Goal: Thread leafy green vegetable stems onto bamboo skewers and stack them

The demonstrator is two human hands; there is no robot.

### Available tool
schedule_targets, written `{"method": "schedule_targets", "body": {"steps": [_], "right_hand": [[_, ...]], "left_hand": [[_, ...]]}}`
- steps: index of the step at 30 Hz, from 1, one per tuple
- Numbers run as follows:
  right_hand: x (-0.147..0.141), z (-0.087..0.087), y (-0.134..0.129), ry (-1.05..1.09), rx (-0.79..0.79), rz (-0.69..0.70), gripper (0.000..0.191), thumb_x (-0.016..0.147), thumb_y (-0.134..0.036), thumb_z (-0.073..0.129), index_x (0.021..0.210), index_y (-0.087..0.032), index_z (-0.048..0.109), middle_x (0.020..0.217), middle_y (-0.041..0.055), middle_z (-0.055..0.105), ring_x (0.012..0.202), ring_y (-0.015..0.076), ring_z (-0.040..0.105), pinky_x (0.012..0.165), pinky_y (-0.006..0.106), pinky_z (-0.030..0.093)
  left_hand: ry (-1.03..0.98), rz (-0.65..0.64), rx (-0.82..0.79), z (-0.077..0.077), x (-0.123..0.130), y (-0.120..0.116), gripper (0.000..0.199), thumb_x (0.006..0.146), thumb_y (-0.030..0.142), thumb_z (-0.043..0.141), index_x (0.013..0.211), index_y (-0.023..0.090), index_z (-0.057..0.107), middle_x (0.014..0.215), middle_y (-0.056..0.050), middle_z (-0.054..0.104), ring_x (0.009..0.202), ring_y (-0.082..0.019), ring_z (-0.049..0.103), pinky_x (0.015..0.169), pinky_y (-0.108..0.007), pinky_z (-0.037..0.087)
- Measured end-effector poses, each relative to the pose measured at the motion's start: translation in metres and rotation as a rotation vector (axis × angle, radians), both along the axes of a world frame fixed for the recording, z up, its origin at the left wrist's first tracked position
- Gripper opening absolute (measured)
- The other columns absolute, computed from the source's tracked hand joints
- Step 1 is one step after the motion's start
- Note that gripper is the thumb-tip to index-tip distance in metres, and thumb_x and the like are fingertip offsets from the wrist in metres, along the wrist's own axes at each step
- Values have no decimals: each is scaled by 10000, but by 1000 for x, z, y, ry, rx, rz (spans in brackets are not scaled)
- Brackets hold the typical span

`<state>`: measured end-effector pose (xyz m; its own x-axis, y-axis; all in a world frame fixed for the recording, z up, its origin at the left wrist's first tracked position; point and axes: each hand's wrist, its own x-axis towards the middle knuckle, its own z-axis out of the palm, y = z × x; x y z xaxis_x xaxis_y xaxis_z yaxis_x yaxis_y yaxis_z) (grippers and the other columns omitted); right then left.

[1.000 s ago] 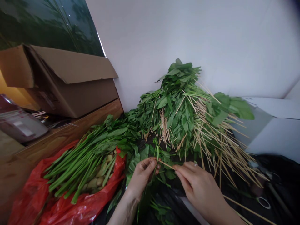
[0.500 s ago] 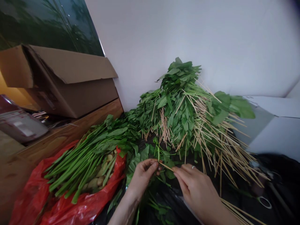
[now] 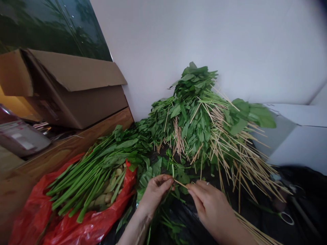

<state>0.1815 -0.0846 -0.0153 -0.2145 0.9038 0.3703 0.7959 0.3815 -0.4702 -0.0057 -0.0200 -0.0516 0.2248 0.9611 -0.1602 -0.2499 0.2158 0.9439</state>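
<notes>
My left hand [image 3: 158,190] is closed in a pinch around a thin green vegetable stem [image 3: 173,171], which sticks up above the fingertips. Between my two hands runs a slim wooden skewer [image 3: 180,183]. My right hand [image 3: 208,200], with a ring on one finger, is closed on the skewer; its other end meets the stem at my left fingertips. Whether the tip has pierced the stem is hidden by the fingers. Behind my hands rises a heap of leafy greens [image 3: 189,109] with many skewers [image 3: 237,153] poking out to the right.
Left, a red plastic bag [image 3: 102,228] holds long green stalks [image 3: 81,185] and pale pieces. An open cardboard box [image 3: 89,105] stands on a wooden surface [image 3: 63,149]. Loose skewers [image 3: 251,228] lie by my right forearm, with scissors' handle-like ring [image 3: 286,218] beyond. Black plastic [image 3: 189,223] lies underneath.
My right hand has moved slightly left toward my left hand, so less of the skewer shows between them. The left hand keeps its pinch. The whole view has shifted a little.
</notes>
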Motion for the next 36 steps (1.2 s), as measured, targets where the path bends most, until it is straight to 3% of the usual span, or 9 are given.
{"method": "schedule_targets", "body": {"steps": [9,15,18,20,24,27,30,33,36], "right_hand": [[-10,-9,0,50,-73,21,304,933,-130,343,853,-209,625,833,51,657,820,203,621,761,315,444],[4,1,6,253,-193,88,231,920,-205,431,830,-213,643,734,8,651,679,152,603,647,250,429],[21,16,9,348,-329,114,213,905,-254,474,816,-206,662,660,-16,628,614,132,575,587,229,404],[31,23,10,370,-431,125,224,896,-280,487,798,-202,671,628,-21,618,585,126,555,560,225,386],[36,24,11,400,-536,161,226,885,-293,496,790,-191,674,612,-21,612,576,121,527,551,225,362],[34,19,12,407,-533,170,224,885,-288,499,793,-186,677,609,-21,611,560,111,500,532,219,341],[31,15,13,395,-519,171,218,880,-269,504,791,-182,682,594,-22,615,536,105,493,513,213,329],[29,12,15,391,-495,149,214,877,-260,507,800,-184,692,589,-19,620,539,110,516,520,216,345],[26,9,15,438,-457,117,221,887,-276,499,851,-191,699,621,-12,630,589,128,563,558,226,387]], "left_hand": [[38,-141,64,-4,10,-10,249,677,369,786,711,133,716,620,-13,658,573,-87,551,597,-188,404],[179,-217,136,17,5,-9,322,733,446,713,814,135,740,704,-42,693,642,-128,583,623,-213,419],[371,-128,223,28,-9,4,360,783,458,638,910,137,739,793,-80,719,728,-185,623,675,-261,454],[581,-65,342,28,-16,10,258,783,368,643,896,159,742,840,-80,724,783,-207,632,732,-287,461],[1149,-109,568,15,-16,9,157,739,206,674,875,228,749,902,-65,713,913,-245,601,820,-324,430],[1393,-159,604,8,-10,3,171,718,179,696,873,229,749,884,-77,704,942,-272,582,814,-347,424],[1336,-132,644,13,-9,4,125,765,182,656,837,222,750,842,-72,706,893,-257,591,796,-344,426],[1056,-13,644,26,-11,9,131,798,212,629,848,217,750,841,-58,715,850,-225,613,795,-320,435],[734,60,536,40,-11,11,145,790,254,643,859,199,758,848,-57,725,824,-207,636,772,-291,454]]}}
